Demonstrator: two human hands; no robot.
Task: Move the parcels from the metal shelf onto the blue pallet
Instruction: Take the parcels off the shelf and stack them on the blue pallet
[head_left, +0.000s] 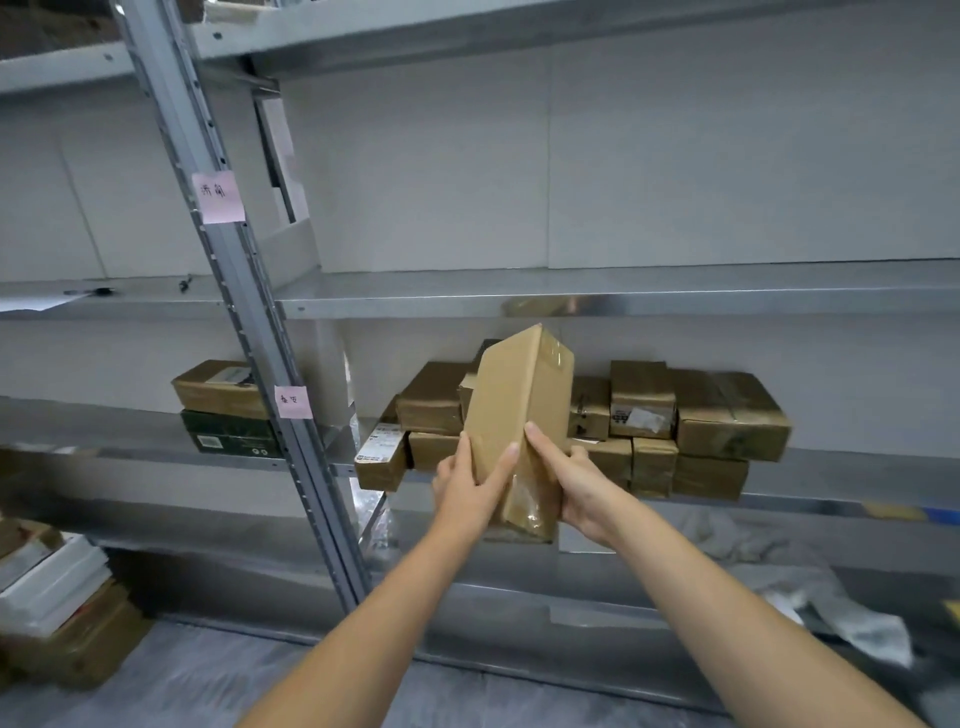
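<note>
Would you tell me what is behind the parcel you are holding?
Taped brown parcels stacked on the metal shelf show either side; the held parcel hides the stack's middle.

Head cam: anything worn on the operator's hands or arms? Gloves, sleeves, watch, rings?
Nothing visible. Left hand and right hand are ungloved, no rings showing. Left forearm and right forearm are bare down to the frame edge: no sleeves, watch or wristband.

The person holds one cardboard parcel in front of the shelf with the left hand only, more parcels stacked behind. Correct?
No, both hands hold it: the head view shows left hand and right hand gripping the cardboard parcel in front of the shelf, more parcels stacked behind.
</note>
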